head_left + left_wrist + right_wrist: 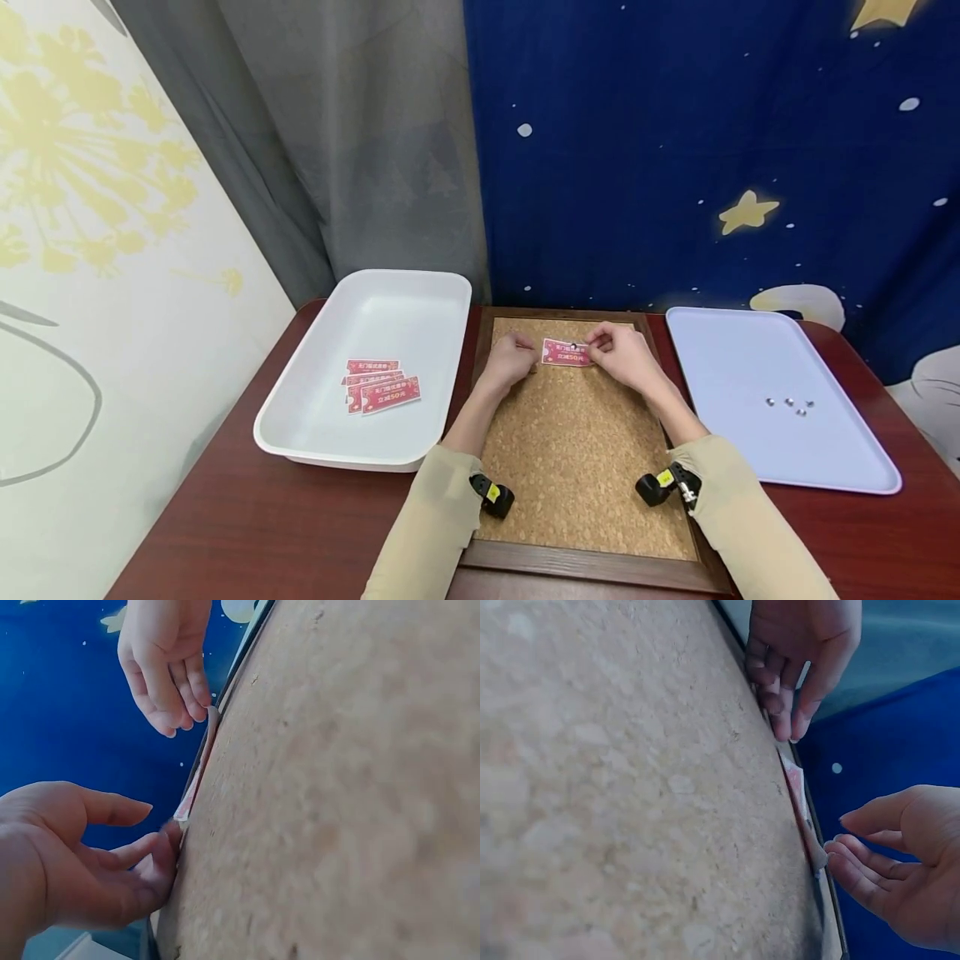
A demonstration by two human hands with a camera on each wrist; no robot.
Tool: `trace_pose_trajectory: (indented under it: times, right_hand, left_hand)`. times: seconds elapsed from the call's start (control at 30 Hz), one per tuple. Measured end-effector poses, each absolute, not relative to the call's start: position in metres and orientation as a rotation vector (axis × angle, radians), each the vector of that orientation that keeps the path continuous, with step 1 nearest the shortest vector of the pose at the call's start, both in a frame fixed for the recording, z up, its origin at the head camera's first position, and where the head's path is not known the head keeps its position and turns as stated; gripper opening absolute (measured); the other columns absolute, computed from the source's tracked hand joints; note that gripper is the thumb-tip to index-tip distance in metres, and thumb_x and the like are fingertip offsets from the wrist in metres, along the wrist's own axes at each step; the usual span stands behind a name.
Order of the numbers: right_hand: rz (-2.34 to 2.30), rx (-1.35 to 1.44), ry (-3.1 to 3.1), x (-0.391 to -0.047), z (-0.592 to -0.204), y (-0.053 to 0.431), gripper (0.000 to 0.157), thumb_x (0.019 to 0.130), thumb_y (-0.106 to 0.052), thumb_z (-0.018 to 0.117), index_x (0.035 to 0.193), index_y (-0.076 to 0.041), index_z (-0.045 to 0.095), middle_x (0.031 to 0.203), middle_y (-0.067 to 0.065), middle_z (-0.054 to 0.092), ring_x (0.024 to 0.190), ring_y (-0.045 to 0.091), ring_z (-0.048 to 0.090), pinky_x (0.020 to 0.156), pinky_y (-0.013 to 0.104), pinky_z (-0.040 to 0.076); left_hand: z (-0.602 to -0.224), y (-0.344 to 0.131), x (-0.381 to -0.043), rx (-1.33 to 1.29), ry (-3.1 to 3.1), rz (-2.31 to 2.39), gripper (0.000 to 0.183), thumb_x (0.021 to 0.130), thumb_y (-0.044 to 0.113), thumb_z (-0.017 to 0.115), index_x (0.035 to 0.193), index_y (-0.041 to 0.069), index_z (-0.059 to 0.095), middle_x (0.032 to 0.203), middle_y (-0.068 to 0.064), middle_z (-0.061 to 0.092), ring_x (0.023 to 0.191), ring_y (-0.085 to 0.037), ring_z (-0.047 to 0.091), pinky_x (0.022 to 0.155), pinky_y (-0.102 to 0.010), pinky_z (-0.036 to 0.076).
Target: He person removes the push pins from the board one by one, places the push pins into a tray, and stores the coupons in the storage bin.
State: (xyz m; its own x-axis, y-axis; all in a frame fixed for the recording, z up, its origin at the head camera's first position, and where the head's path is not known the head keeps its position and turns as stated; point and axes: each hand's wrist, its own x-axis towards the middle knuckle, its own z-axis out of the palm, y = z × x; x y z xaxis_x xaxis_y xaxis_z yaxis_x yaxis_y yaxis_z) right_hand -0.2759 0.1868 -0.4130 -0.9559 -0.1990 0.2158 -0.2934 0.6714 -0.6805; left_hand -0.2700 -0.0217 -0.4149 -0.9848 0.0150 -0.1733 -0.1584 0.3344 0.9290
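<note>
A red printed coupon (562,354) lies near the top of a wood-framed cork board (585,467), with a small silver pin (573,345) at its upper middle. My left hand (512,360) rests on the cork just left of the coupon, its fingers loosely bent and thumb apart in the left wrist view. At the coupon's right end, my right hand (622,357) touches the edge with its fingertips (831,851), thumb held away. Edge-on in the right wrist view, the coupon (793,778) stands slightly raised from the cork at its ends.
To the left, a white tray (300,400) holds several more red coupons (390,394). On the right stands a pale lavender tray (750,450) with several silver pins (789,402). The dark red table (247,533) carries everything, and curtains (600,208) hang behind.
</note>
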Motion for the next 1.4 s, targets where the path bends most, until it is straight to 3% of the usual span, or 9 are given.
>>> trace_pose_trajectory:
  times: [0.2,0.63,0.93,1.4]
  right_hand:
    - [1.197,0.459,-2.812,-0.285,-0.422,0.186,0.013,0.084,0.004,0.070,0.097,0.008,0.067,0.085,0.014,0.070,0.075,0.019,0.066,0.064,0.023,0.047]
    - [1.145,0.418,-2.838,-0.297,-0.429,0.178,0.012,0.085,-0.003,0.070,0.094,0.005,0.068,0.086,0.013,0.070,0.080,0.022,0.067,0.073,0.031,0.050]
    - [1.127,0.360,-2.875,-0.299,-0.426,0.172,0.011,0.085,-0.005,0.070,0.094,0.002,0.069,0.087,0.012,0.070,0.082,0.023,0.065,0.075,0.033,0.049]
    - [1.069,0.229,-2.908,-0.304,-0.420,0.166,0.007,0.082,-0.007,0.072,0.087,-0.002,0.072,0.079,0.006,0.070,0.074,0.018,0.061,0.066,0.028,0.045]
  left_hand:
    - [-0.418,-0.014,-0.275,-0.169,2.372,1.784,0.015,0.091,-0.003,0.061,0.105,-0.005,0.064,0.079,-0.010,0.061,0.066,-0.018,0.061,0.056,-0.025,0.047]
    - [-0.420,-0.005,-0.288,-0.257,2.363,1.700,0.017,0.092,-0.001,0.062,0.108,0.000,0.063,0.076,-0.005,0.057,0.059,-0.012,0.053,0.051,-0.023,0.042]
    - [-0.422,-0.003,-0.291,-0.228,2.372,1.751,0.014,0.092,-0.004,0.061,0.106,-0.003,0.063,0.077,-0.006,0.056,0.055,-0.012,0.051,0.050,-0.022,0.042]
    - [-0.430,-0.005,-0.294,-0.149,2.278,1.866,0.009,0.093,-0.006,0.062,0.102,-0.006,0.064,0.071,-0.005,0.056,0.054,-0.010,0.052,0.049,-0.019,0.044]
